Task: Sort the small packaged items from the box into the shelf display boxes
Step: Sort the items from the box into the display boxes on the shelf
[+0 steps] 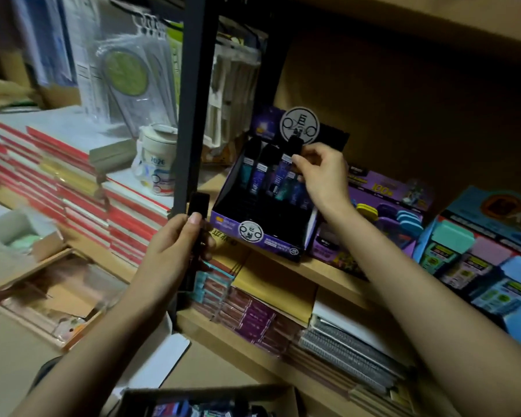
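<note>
Box (253,395) | left hand (175,245): black pack (198,206) upright | right hand (319,173): purple pack (286,164) upright

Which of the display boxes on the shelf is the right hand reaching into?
The leftmost: the dark purple box with round white logos. The right hand pinches a dark packet over its rows; the lilac box and blue box are untouched.

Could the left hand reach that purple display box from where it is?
Probably yes: the left hand, gripping a dark packet, is just beside the purple display box, with nothing between them.
</note>
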Available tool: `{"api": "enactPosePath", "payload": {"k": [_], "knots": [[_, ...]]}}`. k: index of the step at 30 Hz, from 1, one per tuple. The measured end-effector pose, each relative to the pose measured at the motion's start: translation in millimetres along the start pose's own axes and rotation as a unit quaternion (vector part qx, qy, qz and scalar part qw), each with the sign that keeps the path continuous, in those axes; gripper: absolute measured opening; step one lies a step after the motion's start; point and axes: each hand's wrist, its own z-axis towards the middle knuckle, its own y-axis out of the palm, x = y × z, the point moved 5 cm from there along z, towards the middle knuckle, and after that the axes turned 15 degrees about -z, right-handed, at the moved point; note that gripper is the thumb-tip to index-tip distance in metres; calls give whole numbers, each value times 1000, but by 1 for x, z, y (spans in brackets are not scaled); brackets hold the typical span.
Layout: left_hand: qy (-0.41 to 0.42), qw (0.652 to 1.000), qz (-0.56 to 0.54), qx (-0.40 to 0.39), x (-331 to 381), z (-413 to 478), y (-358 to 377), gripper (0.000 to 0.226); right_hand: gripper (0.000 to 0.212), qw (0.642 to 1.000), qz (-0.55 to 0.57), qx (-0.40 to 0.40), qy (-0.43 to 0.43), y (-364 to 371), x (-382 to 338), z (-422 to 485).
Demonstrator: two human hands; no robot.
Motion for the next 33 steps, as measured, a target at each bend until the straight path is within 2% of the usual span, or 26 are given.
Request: {"api": "enactPosePath", "payload": {"k": [3, 7, 11, 15, 21, 24, 26, 28, 29, 31, 33], "knots": [[0, 1000, -3, 7, 3, 1, -7, 30, 17, 999, -41, 3, -20, 15, 0, 1], [-12, 1000, 6, -4, 5, -1, -13, 39, 19, 999, -35, 0, -17, 25, 2, 0], [-12, 1000, 16, -4, 6, -2, -18, 39, 17, 1000, -23, -7, 4, 29, 1, 7], [-14, 1000, 4, -6, 7, -3, -20, 45, 16, 997, -60, -47, 4, 35, 5, 11], [-12, 1000, 8, -23, 4, -2, -11, 42, 14, 997, -38, -41, 54, 43, 13, 7], [-17, 999, 6, -32, 2, -2, -3, 34, 17, 989, -105, -74, 69, 39, 9, 9], [-35, 999, -18, -31, -1, -1, 1, 29, 17, 980, -166, -65, 90, 27, 6, 3], [-48, 997, -53, -39, -3, -1, 7, 26, 15, 987, -106, -92, 84, 17, -2, -18], [-52, 995, -66, -47, -3, -1, 11, 26, 15, 987, -20, -140, 76, 15, -9, -34], [-63, 992, -87, -73, -4, -4, 20, 25, 16, 960, 126, -243, 54, 16, -24, -69], [-80, 987, -93, -107, -9, -9, 31, 23, 16, 948, 148, -283, 14, 13, -35, -96]]}}
